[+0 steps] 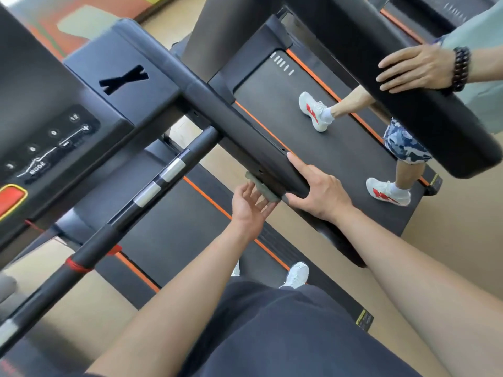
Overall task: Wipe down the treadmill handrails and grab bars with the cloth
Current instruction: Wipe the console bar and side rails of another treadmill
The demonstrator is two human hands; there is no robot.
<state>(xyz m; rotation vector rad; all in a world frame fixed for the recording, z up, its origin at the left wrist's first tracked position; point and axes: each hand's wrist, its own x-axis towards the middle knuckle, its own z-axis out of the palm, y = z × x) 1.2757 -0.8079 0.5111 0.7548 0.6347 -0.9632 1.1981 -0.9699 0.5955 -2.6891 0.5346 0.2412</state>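
Note:
A wide black padded handrail (239, 126) of my treadmill runs from the console down to the right. My left hand (249, 206) presses a grey-green cloth (262, 187) against the rail's underside, fingers spread flat on the cloth. My right hand (319, 193) rests on top of the same rail just beside it, index finger stretched along the edge, holding nothing. A round black grab bar (152, 189) with silver sensor bands crosses in front of the console, left of both hands. Most of the cloth is hidden under the rail.
The console (51, 142) with buttons and a red stop key (11, 200) is at the left. Another person walks on the neighbouring treadmill belt (340, 137), a hand (413, 69) on that machine's padded rail (435, 110). My belt (174, 229) and legs are below.

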